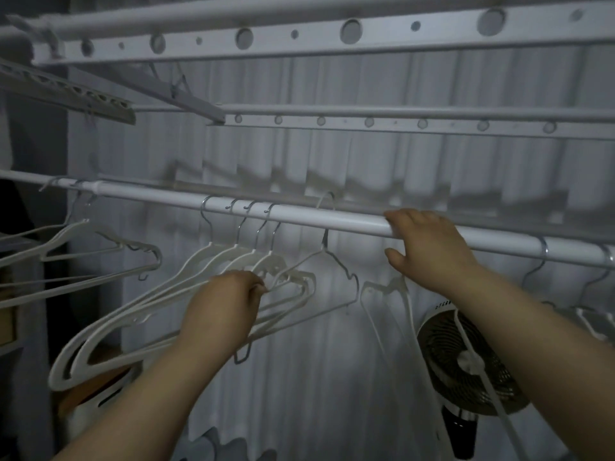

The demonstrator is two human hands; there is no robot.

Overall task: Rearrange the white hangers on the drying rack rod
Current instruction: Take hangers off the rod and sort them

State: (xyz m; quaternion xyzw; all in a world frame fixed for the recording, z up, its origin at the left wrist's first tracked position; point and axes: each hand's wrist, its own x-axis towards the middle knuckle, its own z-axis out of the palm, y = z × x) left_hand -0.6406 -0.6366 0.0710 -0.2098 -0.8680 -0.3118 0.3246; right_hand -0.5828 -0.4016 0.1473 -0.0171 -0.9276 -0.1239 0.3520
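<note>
A white rod (299,217) runs across the drying rack from left to right. Several white hangers (233,261) hang bunched at its middle by metal hooks. My left hand (223,311) is closed around their lower bars and shoulders. One thinner wire hanger (336,261) hangs just right of the bunch. My right hand (429,247) rests on the rod, fingers over its top, thumb below. Another hanger (389,287) hangs blurred beneath that hand. More hangers hang at the far left (100,251) and far right (595,314).
Upper rack bars with round holes (349,31) cross overhead. A pleated white curtain (332,161) hangs behind. A round fan (466,361) stands low on the right. A folded rack arm (66,91) angles in at the upper left.
</note>
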